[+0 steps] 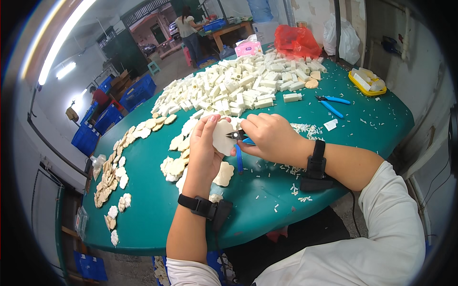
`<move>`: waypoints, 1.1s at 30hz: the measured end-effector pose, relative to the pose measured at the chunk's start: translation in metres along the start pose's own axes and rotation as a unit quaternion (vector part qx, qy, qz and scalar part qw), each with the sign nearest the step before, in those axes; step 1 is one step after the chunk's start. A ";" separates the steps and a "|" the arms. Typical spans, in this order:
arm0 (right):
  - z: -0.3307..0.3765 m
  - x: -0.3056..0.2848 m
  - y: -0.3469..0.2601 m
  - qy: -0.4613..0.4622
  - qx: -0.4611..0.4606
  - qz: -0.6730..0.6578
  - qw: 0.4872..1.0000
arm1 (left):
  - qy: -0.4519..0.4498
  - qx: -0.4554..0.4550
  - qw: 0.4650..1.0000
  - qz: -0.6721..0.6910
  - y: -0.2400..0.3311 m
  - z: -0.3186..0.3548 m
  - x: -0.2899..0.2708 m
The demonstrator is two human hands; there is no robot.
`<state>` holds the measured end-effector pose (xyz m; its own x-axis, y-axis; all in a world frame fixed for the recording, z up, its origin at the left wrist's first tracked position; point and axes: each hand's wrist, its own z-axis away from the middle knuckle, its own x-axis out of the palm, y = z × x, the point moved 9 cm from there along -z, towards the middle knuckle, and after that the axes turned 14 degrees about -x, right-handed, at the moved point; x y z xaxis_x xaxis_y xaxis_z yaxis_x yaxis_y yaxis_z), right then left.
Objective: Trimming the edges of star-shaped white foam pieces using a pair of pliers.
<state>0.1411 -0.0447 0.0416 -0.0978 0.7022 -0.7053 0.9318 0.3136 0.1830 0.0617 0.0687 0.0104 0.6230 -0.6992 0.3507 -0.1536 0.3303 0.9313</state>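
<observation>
Above the green tabletop, my left hand [204, 143] grips a flat cream-coloured plastic piece [222, 139] with a rounded edge. My right hand [273, 136] is closed around blue-handled side cutters [238, 135], whose dark jaws lie against the right part of that piece. One blue handle points down below my fingers. Beneath and beside my left hand lie several similar scalloped cream pieces [174, 167], one of them [223, 174] just right of my wrist. Small white offcuts [305, 129] are scattered around and below my right forearm.
A large heap of white rectangular plastic parts [234, 83] covers the far table. Flat pieces [114, 164] trail along the left. Another pair of blue-handled cutters [334, 102], a yellow tray [367, 82], a red bag [296, 42] and a pink tissue pack [248, 47] lie farther off.
</observation>
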 end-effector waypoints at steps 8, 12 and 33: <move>0.001 0.003 0.002 0.000 0.007 -0.032 0.999 | 0.004 0.001 1.000 0.029 -0.002 0.000 -0.001; 0.003 0.004 0.002 -0.004 0.018 -0.039 0.999 | 0.010 0.006 1.000 0.027 -0.002 0.001 0.003; 0.004 0.006 0.001 0.006 0.005 -0.062 0.998 | -0.013 0.019 0.999 0.028 -0.005 -0.002 0.003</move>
<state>0.1431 -0.0422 0.0349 -0.2170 0.6660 -0.7137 0.9153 0.3930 0.0884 0.0662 0.0660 0.0065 0.5932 -0.6963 0.4041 -0.2170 0.3451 0.9131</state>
